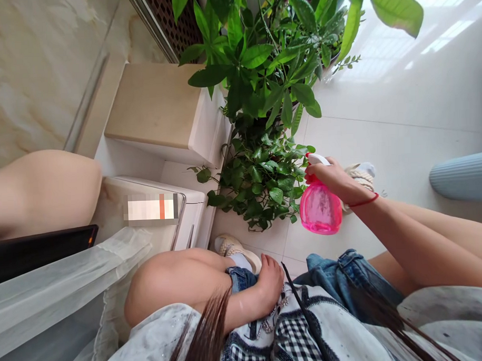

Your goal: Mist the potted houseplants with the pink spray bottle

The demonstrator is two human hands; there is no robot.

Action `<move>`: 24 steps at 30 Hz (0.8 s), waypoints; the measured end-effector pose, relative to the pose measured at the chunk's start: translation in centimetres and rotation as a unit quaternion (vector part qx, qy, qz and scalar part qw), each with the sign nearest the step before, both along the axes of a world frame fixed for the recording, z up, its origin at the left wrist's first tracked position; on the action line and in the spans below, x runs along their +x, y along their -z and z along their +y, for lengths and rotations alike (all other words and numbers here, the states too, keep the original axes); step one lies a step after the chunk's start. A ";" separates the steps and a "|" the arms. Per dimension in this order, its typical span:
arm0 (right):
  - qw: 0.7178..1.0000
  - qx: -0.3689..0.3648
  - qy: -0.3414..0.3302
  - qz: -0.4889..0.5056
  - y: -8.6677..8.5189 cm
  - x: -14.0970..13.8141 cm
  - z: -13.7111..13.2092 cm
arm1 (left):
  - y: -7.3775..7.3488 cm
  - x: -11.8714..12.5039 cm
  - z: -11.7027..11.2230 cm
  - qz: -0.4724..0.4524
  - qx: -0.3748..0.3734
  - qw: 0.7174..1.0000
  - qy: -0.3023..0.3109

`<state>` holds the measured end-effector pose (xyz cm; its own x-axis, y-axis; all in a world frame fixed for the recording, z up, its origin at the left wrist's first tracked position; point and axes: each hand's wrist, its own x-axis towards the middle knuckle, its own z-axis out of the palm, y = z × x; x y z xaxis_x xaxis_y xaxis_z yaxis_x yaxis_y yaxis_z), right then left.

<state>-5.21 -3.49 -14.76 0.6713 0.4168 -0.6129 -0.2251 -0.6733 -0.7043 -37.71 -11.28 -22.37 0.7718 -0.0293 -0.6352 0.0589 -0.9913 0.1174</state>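
Observation:
My right hand (331, 178) is closed round the white trigger head of a pink spray bottle (320, 210), with a red string round the wrist. The nozzle points left at a low, leafy green plant (260, 182) on the floor, almost touching its leaves. Behind that plant rises a taller plant (268, 58) with large leaves. My left hand (270, 285) rests against my lap by the denim shorts, its fingers curled in; nothing shows in it. I am crouched, with a bare knee (169, 283) to the left of that hand.
White stepped cabinets with a beige top (155, 104) stand left of the plants, against a marble wall. A dark screen (38, 251) and sheer white fabric (51, 297) fill the lower left. A bare limb (39, 190) lies at the left edge. A blue ribbed object (462, 175) sits on the white tiles at right.

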 end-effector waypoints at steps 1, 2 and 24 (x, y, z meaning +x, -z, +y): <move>1.000 -0.006 0.015 0.019 -0.1 0.1 0.0 | 0.0 -0.1 0.0 -0.003 0.003 1.000 0.004; 0.999 -0.014 0.032 0.038 -0.2 0.1 0.1 | 0.1 -0.2 -0.1 -0.006 0.006 1.000 0.007; 0.997 0.064 -0.028 -0.045 -0.4 -2.4 3.3 | -1.3 0.5 0.4 0.008 0.012 1.000 0.018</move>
